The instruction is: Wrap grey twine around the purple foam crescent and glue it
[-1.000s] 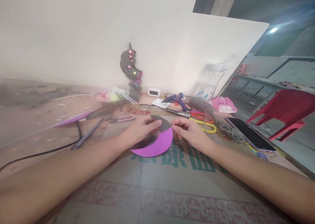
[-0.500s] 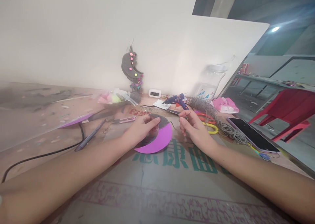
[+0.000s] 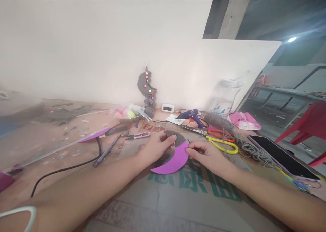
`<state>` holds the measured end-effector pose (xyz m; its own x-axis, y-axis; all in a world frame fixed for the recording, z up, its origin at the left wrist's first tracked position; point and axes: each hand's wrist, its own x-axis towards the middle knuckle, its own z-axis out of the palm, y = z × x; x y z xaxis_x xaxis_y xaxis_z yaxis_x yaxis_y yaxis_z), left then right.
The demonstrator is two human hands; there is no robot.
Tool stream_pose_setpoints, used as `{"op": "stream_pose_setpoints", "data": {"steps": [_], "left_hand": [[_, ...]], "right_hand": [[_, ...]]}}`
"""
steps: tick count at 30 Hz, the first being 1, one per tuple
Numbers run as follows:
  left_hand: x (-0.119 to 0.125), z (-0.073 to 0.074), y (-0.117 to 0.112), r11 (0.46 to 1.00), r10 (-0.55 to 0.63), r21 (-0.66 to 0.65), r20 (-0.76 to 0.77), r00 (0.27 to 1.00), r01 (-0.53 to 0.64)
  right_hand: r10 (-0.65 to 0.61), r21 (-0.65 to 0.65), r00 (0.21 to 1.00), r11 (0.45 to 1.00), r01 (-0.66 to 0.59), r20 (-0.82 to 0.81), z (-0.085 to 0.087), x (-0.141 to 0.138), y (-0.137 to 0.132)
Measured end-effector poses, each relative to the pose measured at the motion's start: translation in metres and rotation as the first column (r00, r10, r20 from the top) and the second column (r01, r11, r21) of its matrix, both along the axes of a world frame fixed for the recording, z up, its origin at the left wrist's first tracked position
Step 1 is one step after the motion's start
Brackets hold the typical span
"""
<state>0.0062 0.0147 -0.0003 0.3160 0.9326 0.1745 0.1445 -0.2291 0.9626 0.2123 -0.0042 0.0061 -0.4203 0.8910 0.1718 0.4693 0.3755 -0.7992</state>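
Observation:
A purple crescent (image 3: 174, 160), its upper part wrapped in grey yarn (image 3: 179, 139), is held just above the printed plastic sheet. My left hand (image 3: 161, 146) is closed on the wrapped part, thumb on top. At the crescent's right edge my right hand (image 3: 203, 154) is pinched shut, its fingertips meeting the edge where a bit of grey strand shows. Most of that strand is hidden by the fingers. Yellow-handled scissors (image 3: 224, 145) and red-handled scissors (image 3: 221, 135) lie just beyond my right hand. Small pink thread snips (image 3: 139, 135) rest beyond my left wrist.
Along the back stand a blue glue gun (image 3: 189, 115), a white digital clock (image 3: 167, 107), a clear bottle (image 3: 225, 96) and a decorated grey moon (image 3: 145, 84). Loose grey yarn and a phone (image 3: 282, 157) lie right; a pen (image 3: 107, 150) and black cable (image 3: 66, 166) left.
My right hand has moved left to the crescent's edge, closing the gap the strand spanned. My left hand keeps its hold. The camera view has shifted, so the scene sits lower.

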Motion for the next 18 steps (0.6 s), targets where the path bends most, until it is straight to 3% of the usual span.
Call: {"op": "stream_pose_setpoints", "data": {"steps": [5,11,18], "left_hand": [[0.0013,0.0020,-0.0004,1.000,-0.001,-0.009,0.015,1.000,0.001],[0.0011,0.0081,-0.0044,0.999,0.033,-0.040,0.032,0.999,-0.032],[-0.0005,0.0023,0.0001,0.998,0.060,0.009,0.093,0.994,-0.061]], "right_hand": [[-0.019,-0.048,0.995,0.999,0.014,-0.097,-0.0002,0.0018,0.0025],[-0.015,-0.029,0.996,0.999,0.013,-0.084,0.0014,0.0022,0.0007],[-0.018,-0.011,0.993,1.000,0.017,-0.113,0.0035,0.0003,0.0012]]}}
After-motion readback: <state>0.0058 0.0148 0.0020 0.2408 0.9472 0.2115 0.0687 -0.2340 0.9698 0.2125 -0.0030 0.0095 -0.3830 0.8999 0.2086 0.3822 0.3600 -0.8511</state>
